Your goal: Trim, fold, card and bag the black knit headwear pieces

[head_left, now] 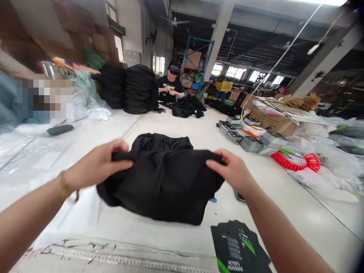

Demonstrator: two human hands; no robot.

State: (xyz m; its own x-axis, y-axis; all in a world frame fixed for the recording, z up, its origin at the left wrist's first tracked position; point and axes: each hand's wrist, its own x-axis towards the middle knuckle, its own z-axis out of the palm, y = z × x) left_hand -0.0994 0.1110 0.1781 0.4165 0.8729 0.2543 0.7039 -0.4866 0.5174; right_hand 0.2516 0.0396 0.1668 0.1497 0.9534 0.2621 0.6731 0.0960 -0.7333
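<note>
The left hand (96, 165) has a narrow grip, fingers curled over the top edge of a black garment (162, 185) and pinching the fabric. The right hand (227, 168) does the same further along that edge, w/ the two hands well apart. The garment's upper edge is lifted, and the rest sags in loose folds onto a white surface (159, 235) right below. A gold bracelet (64, 185) sits on the left wrist.

Just past the right hand, near the bottom of the view, lie flat black-and-green printed cards (236, 248). A dark phone-like item (239, 196) pokes out near the right wrist, too cut off to be sure.

Further along the surface, a co-worker (172, 81) in a black tee and cap sits w/ both hands together, a loose pile of black clothes (187, 107) in front. Beside that person stand two tall stacks of black bundles (139, 89).

On the right are stacks of flat packs (250, 138), a cardboard box (273, 121) and a red coiled hose (295, 161) on plastic bags (321, 178). On the left, clear plastic sheeting (25, 151) spreads along the edge, w/ a dark roll (60, 129) just beyond it. A blue metal rack (196, 60) holding boxes stands in the bg.
</note>
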